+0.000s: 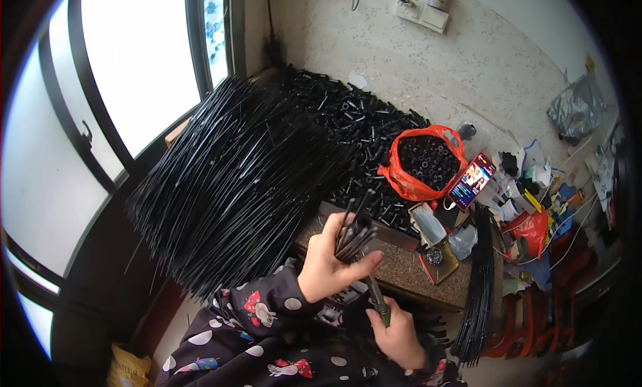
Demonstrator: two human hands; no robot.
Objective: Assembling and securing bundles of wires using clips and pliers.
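My left hand [329,268] is above the near edge of the worktable, its fingers wrapped round a bunch of thin black rods [354,240] whose ends stick up past the fingers. Lower and to the right, my right hand [400,337] grips a slim tool with a dark green handle [382,308]. The tool points up toward the left hand; its tip is hard to make out against the rods. On the left lies a big heap of long thin black rods [227,180]. Behind the hands spreads a pile of short black tubes [328,106].
A red plastic bag [396,181] holds small black ring-ended parts. A phone [473,180] with a lit screen leans beside it. Nearby are a small box [428,223] and a tray [449,270]. A black rod bundle [476,300] hangs over the table's right edge. Clutter fills the far right.
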